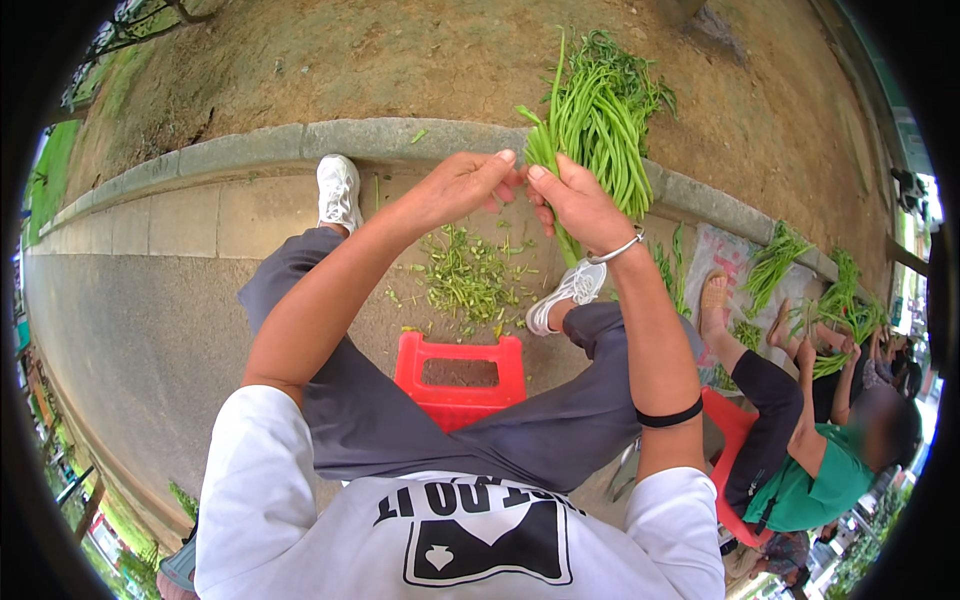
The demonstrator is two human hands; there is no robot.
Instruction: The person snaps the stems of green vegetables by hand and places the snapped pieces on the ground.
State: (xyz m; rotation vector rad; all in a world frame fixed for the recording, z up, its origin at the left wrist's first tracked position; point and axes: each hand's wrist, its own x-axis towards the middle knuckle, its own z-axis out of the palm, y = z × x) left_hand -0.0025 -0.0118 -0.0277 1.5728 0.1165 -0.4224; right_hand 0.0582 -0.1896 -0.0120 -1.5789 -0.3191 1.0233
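Note:
My right hand [585, 208], with a bangle at its wrist, is closed round a small bunch of green leafy vegetable stalks [541, 150] whose ends hang below the fist. Just to its left, my left hand [470, 188] has thumb and fingers pinched together; whatever lies between them is too small to make out. The two hands' fingertips are close together in front of the kerb. Behind the right hand, a large pile of long green stalks [606, 140] rests over the kerb. Chopped green trimmings [468, 275] lie scattered on the pavement below my hands.
A red plastic stool [460, 400] stands between my legs. The stone kerb [370, 138] curves across, with bare soil [350, 70] beyond. To the right, a co-worker in a green shirt [822, 480] sits by a plastic sheet [720, 265] with more bunches of greens [776, 262].

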